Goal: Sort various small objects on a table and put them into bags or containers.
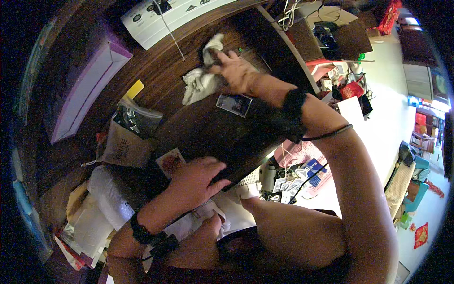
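Note:
My right hand (236, 71) bears down on a crumpled white cloth (202, 85) that lies on a dark wood-grain tabletop (159, 88). Its fingertips are blurred where they meet the fabric. Just below that wrist is a small dark card in a clear sleeve (234, 105). My left hand (198, 183) holds nothing, fingers apart, near the table's front edge. Partly covered by it is a pale card with a reddish print (171, 161). Both wrists wear black bands.
Left of my left hand are a drawstring cloth pouch (124, 145), a clear zip bag (136, 115) and a white plastic-wrapped roll (108, 195). A purple-edged white box (92, 90) and a large white box (166, 17) stand at the back. An open cardboard box (344, 39) sits right.

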Demonstrator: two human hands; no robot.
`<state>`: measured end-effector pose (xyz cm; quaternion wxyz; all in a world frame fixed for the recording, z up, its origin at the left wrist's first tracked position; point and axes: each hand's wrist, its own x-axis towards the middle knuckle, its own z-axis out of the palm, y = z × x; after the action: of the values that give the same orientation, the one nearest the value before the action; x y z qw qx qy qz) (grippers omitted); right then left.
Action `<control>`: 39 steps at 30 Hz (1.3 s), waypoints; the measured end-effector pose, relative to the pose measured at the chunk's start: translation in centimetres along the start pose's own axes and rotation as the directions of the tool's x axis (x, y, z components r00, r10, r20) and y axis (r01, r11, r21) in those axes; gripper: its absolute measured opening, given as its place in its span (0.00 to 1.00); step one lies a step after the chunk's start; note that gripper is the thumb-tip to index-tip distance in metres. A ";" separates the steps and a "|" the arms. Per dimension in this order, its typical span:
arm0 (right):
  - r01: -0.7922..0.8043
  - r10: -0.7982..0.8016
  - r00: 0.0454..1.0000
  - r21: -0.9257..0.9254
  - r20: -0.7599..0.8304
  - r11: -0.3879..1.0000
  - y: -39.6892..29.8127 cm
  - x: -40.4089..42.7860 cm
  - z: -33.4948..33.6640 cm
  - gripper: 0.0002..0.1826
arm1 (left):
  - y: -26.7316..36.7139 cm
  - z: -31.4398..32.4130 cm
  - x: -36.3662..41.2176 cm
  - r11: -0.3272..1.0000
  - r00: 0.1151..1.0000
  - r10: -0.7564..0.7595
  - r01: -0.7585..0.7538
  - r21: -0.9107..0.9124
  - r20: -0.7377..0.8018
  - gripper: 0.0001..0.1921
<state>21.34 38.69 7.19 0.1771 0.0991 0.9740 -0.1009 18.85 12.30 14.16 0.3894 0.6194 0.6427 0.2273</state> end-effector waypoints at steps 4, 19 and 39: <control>-0.019 0.059 0.970 0.168 -0.235 0.986 0.8 2.2 -0.7 0.30 | 0.5 0.2 0.0 0.999 0.996 0.035 -0.035 0.006 0.079 0.18; -0.338 0.337 0.924 0.026 -0.182 0.941 12.2 11.8 2.6 0.26 | 0.4 1.1 -0.1 0.993 0.986 0.102 -0.094 -0.065 0.130 0.21; -0.282 0.313 0.938 -0.197 0.149 0.939 3.6 -4.0 -3.2 0.31 | -3.4 0.2 2.2 0.996 0.997 0.069 -0.067 0.057 -0.046 0.16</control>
<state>24.74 42.22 10.99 0.2845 0.2204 0.9330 0.0033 17.02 14.00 10.96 0.3485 0.6459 0.6365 0.2371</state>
